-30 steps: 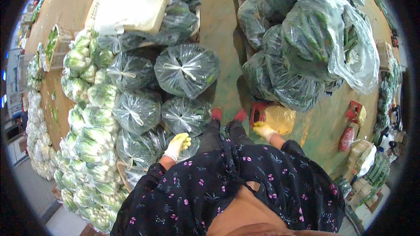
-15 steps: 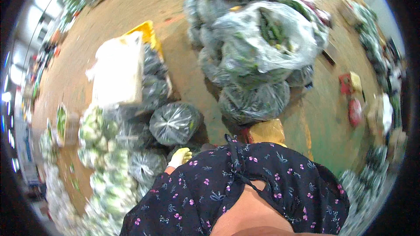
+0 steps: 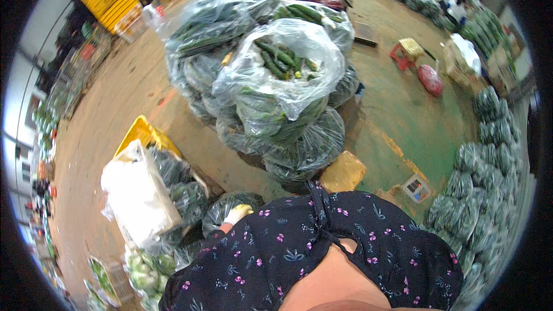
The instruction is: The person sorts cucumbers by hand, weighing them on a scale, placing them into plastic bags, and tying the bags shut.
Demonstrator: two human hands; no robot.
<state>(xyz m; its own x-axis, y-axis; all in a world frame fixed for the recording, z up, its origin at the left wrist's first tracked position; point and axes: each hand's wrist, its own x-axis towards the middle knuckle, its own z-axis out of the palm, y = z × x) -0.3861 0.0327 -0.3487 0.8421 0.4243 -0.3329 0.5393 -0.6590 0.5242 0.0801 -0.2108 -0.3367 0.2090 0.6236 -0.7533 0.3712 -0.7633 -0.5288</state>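
Note:
My left hand (image 3: 238, 214), in a pale glove with yellowish fingers, shows at the left edge of my dark flowered blouse. It is beside a clear plastic bag of dark green produce (image 3: 222, 210) and overlaps it in view; whether they touch I cannot tell. The fingers are too small and blurred to show whether they are open or closed. My right hand is out of sight. Ahead stands a heap of bagged vegetables, topped by an open clear bag (image 3: 322, 52) with cucumbers (image 3: 279, 60) inside.
Left of my hand, a white sheet-like bundle (image 3: 138, 187) lies by a yellow crate (image 3: 147, 132) and more bags. Cabbages (image 3: 147, 270) are stacked at lower left. A tan package (image 3: 344, 171), a red stool (image 3: 403, 57) and a red bag (image 3: 430, 80) stand ahead right. Bags (image 3: 466, 184) line the right.
My view has swung to the right, so the heap, the white bundle and the cabbages now sit further left. My left hand stays near the blouse's left edge, slightly lower.

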